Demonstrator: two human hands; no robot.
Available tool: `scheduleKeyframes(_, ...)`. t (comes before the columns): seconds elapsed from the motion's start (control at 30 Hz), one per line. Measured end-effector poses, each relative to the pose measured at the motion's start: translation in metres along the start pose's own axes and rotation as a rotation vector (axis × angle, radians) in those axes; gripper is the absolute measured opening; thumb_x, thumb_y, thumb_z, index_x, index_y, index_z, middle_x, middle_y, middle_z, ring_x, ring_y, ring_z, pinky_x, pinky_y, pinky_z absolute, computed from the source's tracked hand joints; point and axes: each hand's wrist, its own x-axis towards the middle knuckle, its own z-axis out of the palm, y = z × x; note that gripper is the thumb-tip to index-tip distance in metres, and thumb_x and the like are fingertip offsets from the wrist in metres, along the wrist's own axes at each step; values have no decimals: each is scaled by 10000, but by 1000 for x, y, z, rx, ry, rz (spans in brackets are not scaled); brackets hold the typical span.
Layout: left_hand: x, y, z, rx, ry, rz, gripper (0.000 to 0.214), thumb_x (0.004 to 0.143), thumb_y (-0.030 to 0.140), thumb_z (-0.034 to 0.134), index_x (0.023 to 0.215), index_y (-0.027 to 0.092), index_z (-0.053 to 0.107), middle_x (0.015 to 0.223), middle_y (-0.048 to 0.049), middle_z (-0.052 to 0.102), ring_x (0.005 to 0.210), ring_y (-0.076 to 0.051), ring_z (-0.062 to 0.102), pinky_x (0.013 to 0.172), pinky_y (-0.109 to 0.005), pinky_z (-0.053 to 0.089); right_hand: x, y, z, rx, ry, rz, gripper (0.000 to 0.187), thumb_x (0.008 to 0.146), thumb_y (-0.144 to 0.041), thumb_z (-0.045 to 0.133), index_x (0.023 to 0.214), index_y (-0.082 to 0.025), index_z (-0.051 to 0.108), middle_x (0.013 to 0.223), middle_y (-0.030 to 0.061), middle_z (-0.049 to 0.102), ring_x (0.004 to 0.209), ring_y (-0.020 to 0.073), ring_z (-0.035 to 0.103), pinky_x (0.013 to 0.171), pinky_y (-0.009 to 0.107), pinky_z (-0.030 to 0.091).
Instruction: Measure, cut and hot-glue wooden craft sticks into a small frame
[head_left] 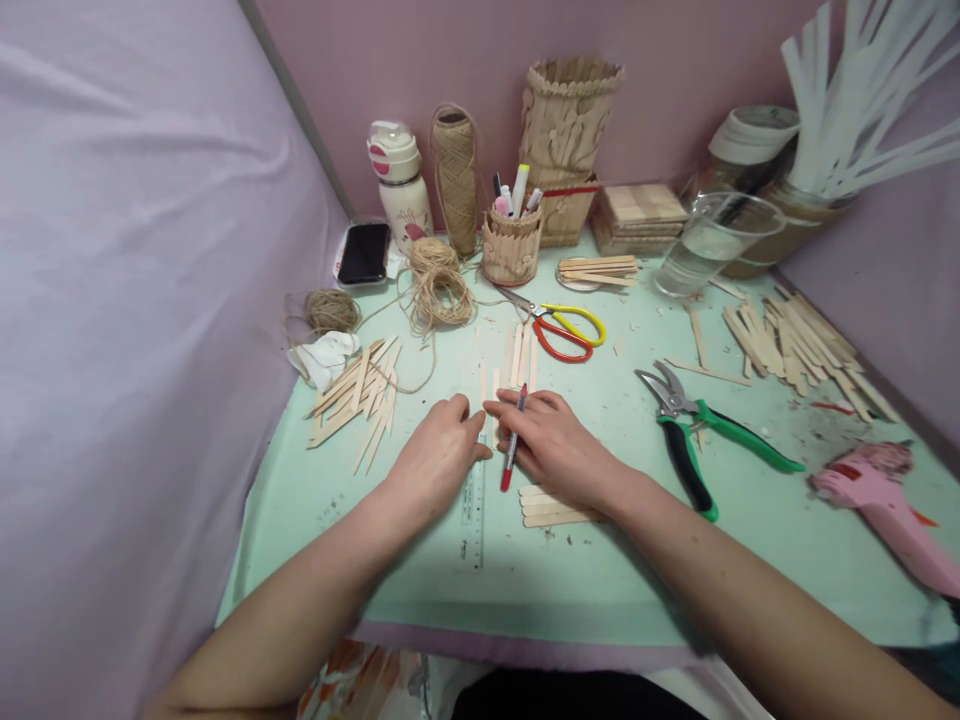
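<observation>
My left hand (433, 450) rests on the table with its thumb and index finger closed around the lower part of a narrow craft stick (483, 382), over a clear plastic ruler (472, 520). The ruler's upper part is hidden under those fingers. My right hand (559, 440) has a red marker (513, 445) tucked between its fingers, tilted with one end toward me. Its fingertips touch a second craft stick (496, 385) beside the first. Just beyond lie several short sticks (520, 352), and a row of wider craft sticks (551, 508) sits partly under my right wrist.
Scissors (566, 330), pruning shears (686, 420) and a pink glue gun (885, 500) lie rightward. Cut sticks (364, 395) and twine (442, 295) are at left. Behind stand a bottle (400, 190), a pen holder (512, 245) and a cup of water (705, 245).
</observation>
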Motion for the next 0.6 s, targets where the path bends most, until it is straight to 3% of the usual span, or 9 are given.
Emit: scheduleKeyframes(0.6,0,-3,10,-7,96,29,132,918,230,607,933,118,675,904,-83,541,838,-239,534,768,-372,463,-1,2,2,-3,9,-20,367,968,-137,450,1324,-193,521,1196,98,696,1389,235,442,1062,442,320)
